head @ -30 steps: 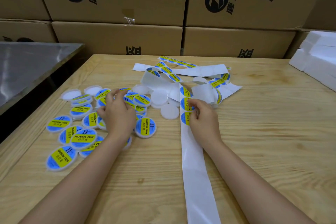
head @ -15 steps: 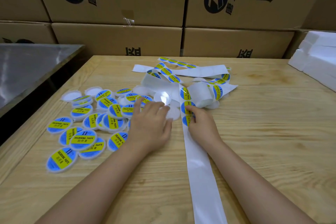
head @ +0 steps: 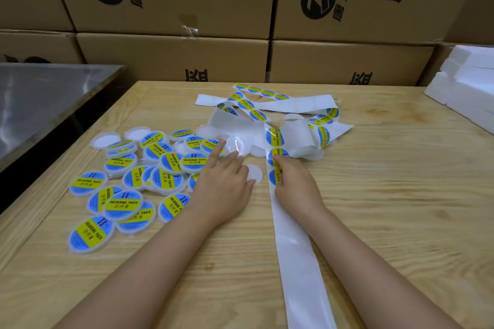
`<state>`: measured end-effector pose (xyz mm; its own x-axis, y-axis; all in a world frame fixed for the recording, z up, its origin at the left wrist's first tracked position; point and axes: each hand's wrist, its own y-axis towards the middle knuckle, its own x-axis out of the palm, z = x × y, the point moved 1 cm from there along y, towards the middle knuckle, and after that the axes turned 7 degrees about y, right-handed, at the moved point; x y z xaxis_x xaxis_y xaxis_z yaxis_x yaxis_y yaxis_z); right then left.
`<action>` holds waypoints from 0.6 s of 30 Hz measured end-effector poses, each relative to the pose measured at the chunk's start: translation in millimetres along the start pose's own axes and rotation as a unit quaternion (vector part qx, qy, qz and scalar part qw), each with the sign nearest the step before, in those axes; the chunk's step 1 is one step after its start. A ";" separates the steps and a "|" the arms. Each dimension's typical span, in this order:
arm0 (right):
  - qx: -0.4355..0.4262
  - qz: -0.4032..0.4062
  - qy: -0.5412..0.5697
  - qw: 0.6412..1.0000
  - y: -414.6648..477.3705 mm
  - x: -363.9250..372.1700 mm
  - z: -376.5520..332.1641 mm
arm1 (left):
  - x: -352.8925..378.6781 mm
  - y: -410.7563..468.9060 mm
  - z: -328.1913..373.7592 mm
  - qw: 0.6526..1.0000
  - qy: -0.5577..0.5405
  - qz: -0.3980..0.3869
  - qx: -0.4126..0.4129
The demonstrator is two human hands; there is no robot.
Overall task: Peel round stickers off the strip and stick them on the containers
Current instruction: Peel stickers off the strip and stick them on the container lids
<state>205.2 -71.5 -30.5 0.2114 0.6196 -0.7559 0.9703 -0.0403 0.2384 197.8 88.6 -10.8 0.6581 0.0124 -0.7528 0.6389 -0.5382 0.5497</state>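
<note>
Head view: the left hand, fingers straight, touches a bare container at mid-table. The right hand rests on the strip, fingertips at a sticker; I cannot tell whether it grips. Labelled containers lie to the left.

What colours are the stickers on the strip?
Stickers: blue with a yellow band across; head view.
</note>
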 end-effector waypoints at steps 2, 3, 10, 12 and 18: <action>0.010 -0.001 0.017 1.000 0.1 -1.0 0.2 | -1.4 -0.1 -0.7 0.999 -0.016 0.037 0.013; 0.016 -0.001 0.031 0.999 0.1 -1.5 0.1 | -1.4 -0.5 -0.7 0.998 -0.019 0.052 0.015; 0.026 0.007 0.080 0.996 0.6 -4.3 0.1 | -5.3 -0.8 14.8 0.999 -0.024 0.027 -0.021; 0.029 0.014 0.104 0.994 -0.3 -5.1 -0.4 | -5.5 0.9 23.2 0.998 -0.051 0.042 -0.001; 0.066 0.055 0.173 0.981 0.4 -6.4 -3.9 | -2.6 -0.3 31.6 0.992 -0.128 -0.002 0.019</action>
<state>203.8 -72.4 -23.2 0.2856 0.8335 -0.4729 0.9554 -0.2089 0.2089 183.3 62.1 -20.4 0.5299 -0.1966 -0.8250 0.6229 -0.5700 0.5359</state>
